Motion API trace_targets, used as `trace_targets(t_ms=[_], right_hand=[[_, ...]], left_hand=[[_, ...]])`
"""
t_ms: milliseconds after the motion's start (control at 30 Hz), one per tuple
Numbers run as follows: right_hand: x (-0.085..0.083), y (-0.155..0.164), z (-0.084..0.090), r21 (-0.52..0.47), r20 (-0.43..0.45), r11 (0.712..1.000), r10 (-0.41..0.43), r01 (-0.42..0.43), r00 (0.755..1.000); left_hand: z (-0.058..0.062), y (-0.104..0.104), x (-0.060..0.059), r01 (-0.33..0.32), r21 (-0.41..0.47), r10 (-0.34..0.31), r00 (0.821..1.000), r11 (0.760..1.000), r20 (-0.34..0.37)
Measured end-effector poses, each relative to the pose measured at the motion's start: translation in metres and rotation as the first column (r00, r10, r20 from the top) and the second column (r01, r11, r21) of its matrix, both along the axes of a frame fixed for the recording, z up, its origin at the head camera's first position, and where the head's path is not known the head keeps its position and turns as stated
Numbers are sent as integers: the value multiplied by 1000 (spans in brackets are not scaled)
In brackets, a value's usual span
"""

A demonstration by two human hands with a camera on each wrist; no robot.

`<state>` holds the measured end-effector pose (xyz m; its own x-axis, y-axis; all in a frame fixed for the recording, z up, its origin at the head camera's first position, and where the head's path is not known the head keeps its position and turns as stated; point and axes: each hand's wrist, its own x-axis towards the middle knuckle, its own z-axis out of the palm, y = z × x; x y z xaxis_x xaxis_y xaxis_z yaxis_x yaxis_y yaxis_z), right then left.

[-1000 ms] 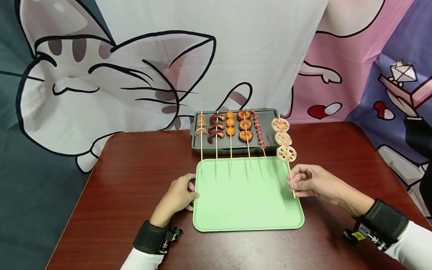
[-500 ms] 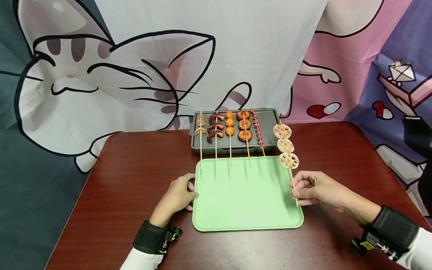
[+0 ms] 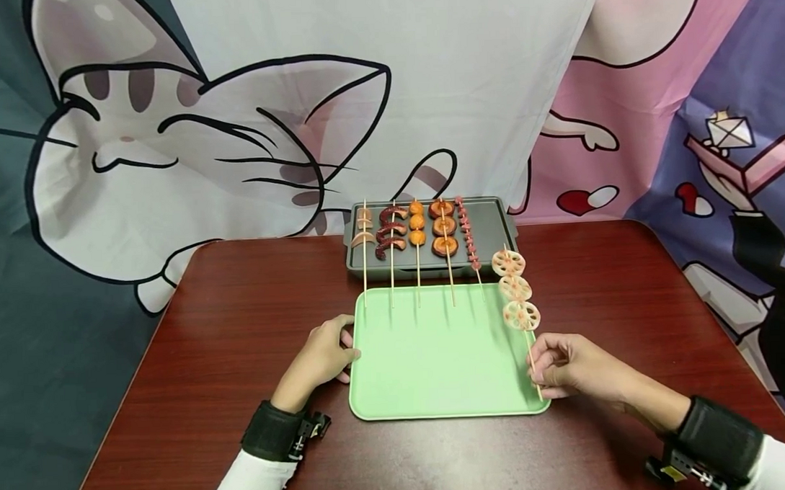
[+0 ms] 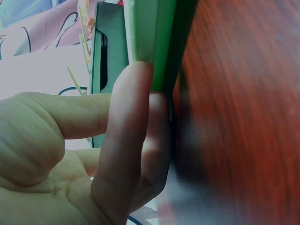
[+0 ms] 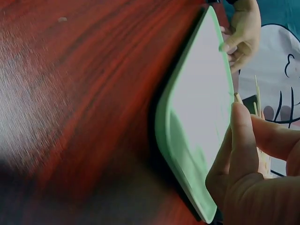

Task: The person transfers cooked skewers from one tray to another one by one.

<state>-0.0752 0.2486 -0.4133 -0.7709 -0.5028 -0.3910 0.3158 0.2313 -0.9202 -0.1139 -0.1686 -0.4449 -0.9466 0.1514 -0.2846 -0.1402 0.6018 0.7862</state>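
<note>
A pale green tray lies on the table. My left hand holds its left edge; in the left wrist view the thumb meets the rim, with a finger low beside it. Over the tray's right side, my right hand pinches the bare lower stick of a lotus root skewer, three slices pointing away and slightly left. The right wrist view shows the stick's end between thumb and finger. Behind the tray, a dark grey grill pan bears several other skewers, their sticks reaching over the tray's far edge.
On the pan are skewers of pale pieces, dark red curved pieces, orange balls, mushroom caps and small pink pieces. A cartoon-printed cloth hangs behind the brown table.
My right hand has brought the lotus root skewer toward me, first slightly right, then back left over the tray's right side. The left hand stays at the tray's left edge.
</note>
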Motion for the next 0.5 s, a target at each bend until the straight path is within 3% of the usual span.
trace_targets(t_ms=[500], right_hand=[[15, 2, -10, 27, -23, 999, 23, -23, 999]], left_hand=[[0, -1, -1, 10, 6, -10, 1000, 1000, 3]])
